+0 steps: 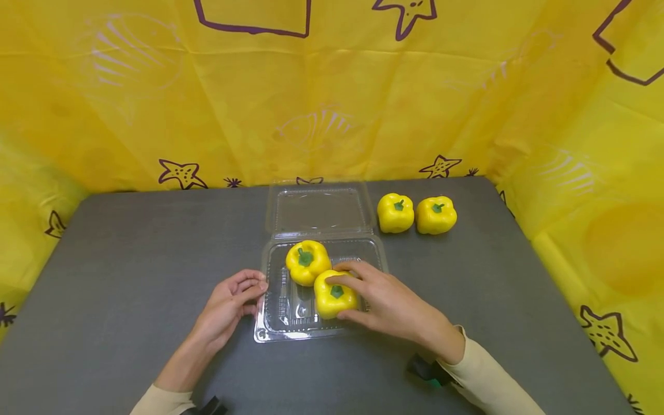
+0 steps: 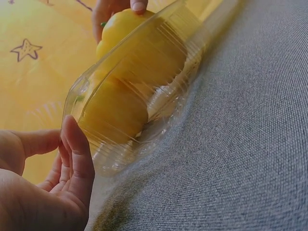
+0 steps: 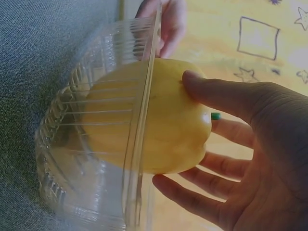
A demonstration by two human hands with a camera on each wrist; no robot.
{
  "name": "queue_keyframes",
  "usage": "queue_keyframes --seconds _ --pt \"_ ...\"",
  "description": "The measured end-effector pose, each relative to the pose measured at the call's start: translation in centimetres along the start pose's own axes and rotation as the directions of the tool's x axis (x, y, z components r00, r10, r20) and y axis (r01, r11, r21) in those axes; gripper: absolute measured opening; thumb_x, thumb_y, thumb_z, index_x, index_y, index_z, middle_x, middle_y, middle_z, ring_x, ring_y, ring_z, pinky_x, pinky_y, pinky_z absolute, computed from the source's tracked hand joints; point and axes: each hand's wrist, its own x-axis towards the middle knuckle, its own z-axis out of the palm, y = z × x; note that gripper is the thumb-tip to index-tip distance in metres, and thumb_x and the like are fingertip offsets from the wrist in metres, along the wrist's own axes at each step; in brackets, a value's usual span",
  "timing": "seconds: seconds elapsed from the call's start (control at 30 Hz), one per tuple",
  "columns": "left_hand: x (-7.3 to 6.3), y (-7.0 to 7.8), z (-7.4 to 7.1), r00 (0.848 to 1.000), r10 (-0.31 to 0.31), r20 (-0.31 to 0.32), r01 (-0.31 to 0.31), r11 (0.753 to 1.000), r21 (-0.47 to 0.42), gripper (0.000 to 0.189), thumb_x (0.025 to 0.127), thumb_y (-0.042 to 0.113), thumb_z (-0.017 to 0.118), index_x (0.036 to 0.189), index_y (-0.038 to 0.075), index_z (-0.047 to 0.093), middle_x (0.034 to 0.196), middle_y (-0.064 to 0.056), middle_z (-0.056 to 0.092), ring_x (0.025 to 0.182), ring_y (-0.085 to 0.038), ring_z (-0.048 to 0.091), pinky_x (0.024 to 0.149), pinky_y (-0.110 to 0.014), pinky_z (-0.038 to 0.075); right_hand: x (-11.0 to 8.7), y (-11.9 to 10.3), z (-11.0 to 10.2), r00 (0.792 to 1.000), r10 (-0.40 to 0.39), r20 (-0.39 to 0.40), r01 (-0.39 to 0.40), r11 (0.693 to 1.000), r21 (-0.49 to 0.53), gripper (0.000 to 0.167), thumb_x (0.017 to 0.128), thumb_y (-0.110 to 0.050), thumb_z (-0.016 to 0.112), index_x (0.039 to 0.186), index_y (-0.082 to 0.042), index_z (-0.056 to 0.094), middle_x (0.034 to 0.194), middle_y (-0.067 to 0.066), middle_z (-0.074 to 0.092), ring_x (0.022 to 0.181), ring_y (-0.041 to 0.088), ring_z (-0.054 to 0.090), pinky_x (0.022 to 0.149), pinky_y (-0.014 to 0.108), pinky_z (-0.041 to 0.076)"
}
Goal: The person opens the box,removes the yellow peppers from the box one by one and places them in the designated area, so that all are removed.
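- gripping the front pepper inside the clear container, head view: my right hand curls round it, my left hand pinches the container's left rim; the rear pepper sits inside too.
- left wrist view: thumb and finger nip the container's rim; a careless tug could tip it.
- right wrist view: thumb and fingers clasp the front pepper, its top above the container's rim; a loose hold might let it roll.

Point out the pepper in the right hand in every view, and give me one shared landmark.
Head: the held pepper sits just below the picture's centre.
Left wrist: upper middle, above the other pepper.
Right wrist: the middle.
Shared landmark: the clear container, its rim showing in all three.
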Motion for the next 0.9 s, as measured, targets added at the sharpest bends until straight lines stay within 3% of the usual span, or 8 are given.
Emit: queue_keyframes --seconds 0.9 --pt "0.0 0.0 0.1 1.000 0.007 0.010 -0.007 1.000 -0.004 0.022 0.094 0.006 0.064 0.110 -0.002 0.052 0.086 -0.002 0.064 0.063 -0.012 0.055 0.053 -0.027 0.052 -0.7 0.9 -2.1 0.997 0.034 -0.073 -0.036 0.999 -0.026 0.054 0.082 -0.030 0.081 0.129 -0.012 0.061 0.134 0.007 0.053 0.120 0.022 0.054 0.098 0.039 0.049"
